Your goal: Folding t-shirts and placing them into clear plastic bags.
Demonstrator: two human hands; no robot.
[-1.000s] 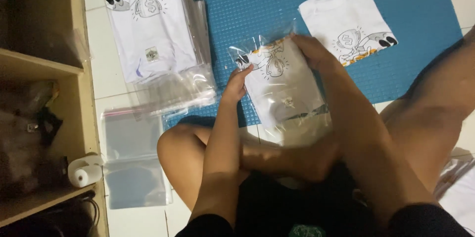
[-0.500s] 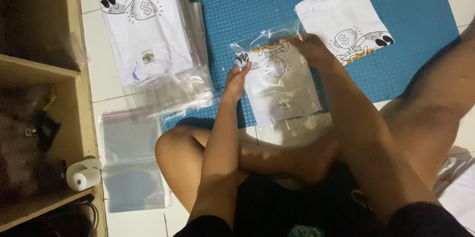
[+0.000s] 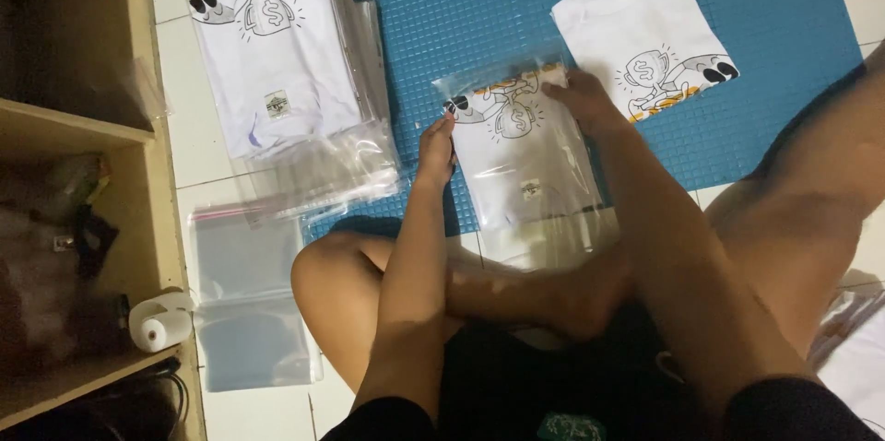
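A folded white printed shirt inside a clear plastic bag (image 3: 525, 155) lies on the blue mat (image 3: 461, 8) in front of my crossed legs. My left hand (image 3: 437, 148) pinches the bag's left edge. My right hand (image 3: 581, 95) presses on the bag's upper right corner. A second folded white shirt (image 3: 645, 35), unbagged, lies on the mat just right of my right hand. At the left rests a stack of bagged shirts (image 3: 277, 63).
Empty clear bags (image 3: 244, 303) lie on the white tile floor by my left knee. A wooden shelf unit (image 3: 74, 183) stands along the left side, with a white tape roll (image 3: 159, 323) on its lower board. More white fabric shows at the right edge (image 3: 857, 358).
The bagged shirt has slid a little up and away from me on the mat, and both hands moved with it.
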